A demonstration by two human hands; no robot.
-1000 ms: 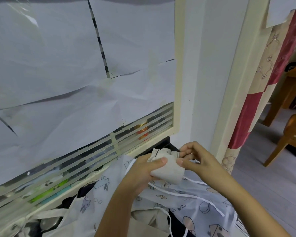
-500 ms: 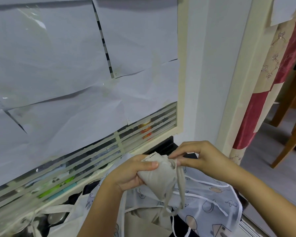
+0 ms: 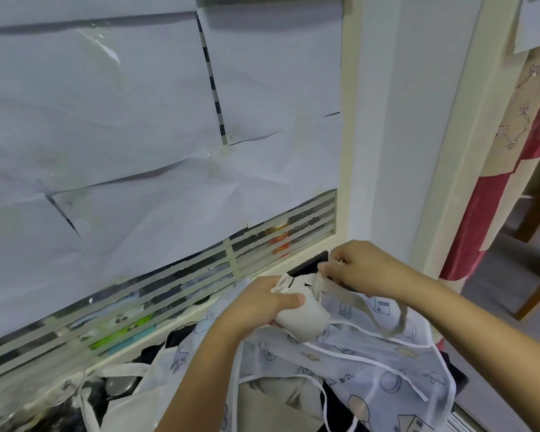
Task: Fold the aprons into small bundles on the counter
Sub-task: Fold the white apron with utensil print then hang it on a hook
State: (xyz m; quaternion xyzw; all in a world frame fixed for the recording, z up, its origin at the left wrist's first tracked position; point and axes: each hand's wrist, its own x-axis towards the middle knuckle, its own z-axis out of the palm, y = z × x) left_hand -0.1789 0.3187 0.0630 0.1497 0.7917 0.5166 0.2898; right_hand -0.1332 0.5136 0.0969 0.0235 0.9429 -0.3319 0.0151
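Tightly rolled beige apron bundle (image 3: 306,316), strap (image 3: 390,325) trailing

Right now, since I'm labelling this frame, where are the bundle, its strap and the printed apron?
bundle (image 3: 309,319), head view, on its rolled beige side.
strap (image 3: 345,290), head view, on its flat stretch above the loop.
printed apron (image 3: 381,369), head view, on its patterned middle.

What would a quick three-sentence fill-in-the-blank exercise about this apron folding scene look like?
1. The left hand grips a rolled beige bundle, its ___ pressed across the front.
2. The right hand pinches the bundle's loose ___.
3. Beneath lies a printed apron edged in ___ trim.
Missing words: thumb; strap; white.
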